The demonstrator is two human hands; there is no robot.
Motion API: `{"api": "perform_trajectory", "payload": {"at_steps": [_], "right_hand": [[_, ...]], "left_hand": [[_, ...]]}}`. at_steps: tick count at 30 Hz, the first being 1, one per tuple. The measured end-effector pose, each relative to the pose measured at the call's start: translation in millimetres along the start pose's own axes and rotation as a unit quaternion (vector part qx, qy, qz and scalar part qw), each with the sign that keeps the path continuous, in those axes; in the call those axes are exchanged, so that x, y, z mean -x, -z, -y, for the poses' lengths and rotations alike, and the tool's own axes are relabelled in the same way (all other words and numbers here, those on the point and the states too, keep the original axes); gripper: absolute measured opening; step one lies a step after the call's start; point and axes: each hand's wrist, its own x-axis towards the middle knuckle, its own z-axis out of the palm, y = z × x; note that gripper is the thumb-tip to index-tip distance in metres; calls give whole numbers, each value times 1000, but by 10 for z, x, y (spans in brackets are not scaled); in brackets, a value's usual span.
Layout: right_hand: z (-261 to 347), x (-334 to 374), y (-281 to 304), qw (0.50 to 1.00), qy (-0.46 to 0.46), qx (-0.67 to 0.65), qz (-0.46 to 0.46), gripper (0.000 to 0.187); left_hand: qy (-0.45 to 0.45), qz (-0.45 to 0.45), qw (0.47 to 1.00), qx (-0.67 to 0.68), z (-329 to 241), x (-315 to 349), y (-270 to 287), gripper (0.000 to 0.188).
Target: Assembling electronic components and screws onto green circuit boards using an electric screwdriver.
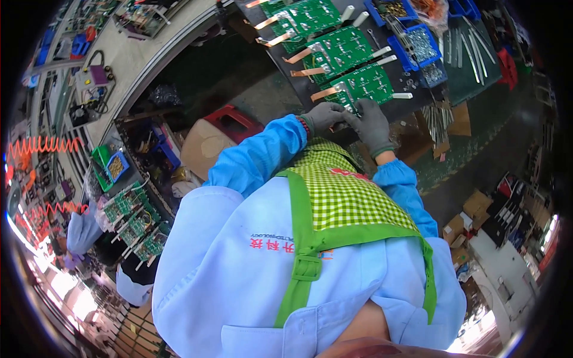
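Both my hands wear grey gloves and meet at the near edge of the closest green circuit board (pixel 367 85). My left hand (pixel 325 116) is closed with its fingertips curled inward; what it holds is too small to name. My right hand (pixel 371 126) pinches beside it, thumb and fingers touching the left fingertips, and its grip hides any small part. From that board a copper strip (pixel 324 93) sticks out on the left and a pale metal bar (pixel 402 95) on the right. Farther away lie a second board (pixel 339 55) and a third (pixel 307 17), each with similar strips.
Blue bins of small hardware (pixel 421 44) stand right of the boards, with a wrench (pixel 373 38) nearby. Metal bars (pixel 474 51) lie on the far right. Below the table edge is a cardboard box (pixel 440 128). A red container (pixel 233 124) and stool-like brown seat (pixel 206 146) stand left.
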Motion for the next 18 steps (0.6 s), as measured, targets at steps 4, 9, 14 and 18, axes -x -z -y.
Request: {"api": "perform_trajectory", "payload": {"at_steps": [4, 9, 14, 18], "right_hand": [[47, 5, -34, 999, -31, -15, 0, 27], [-35, 0, -197, 999, -38, -7, -19, 22], [-132, -24, -175, 996, 74, -35, -37, 11], [-189, -132, -50, 983, 172, -64, -15, 10]], "left_hand": [[-54, -12, 996, -71, 42, -18, 18, 13], [-17, -12, 1000, -14, 36, -4, -23, 13], [-21, -17, 1000, -6, 37, 5, -19, 14], [-1, -10, 1000, -29, -89, 88, -32, 15]]}}
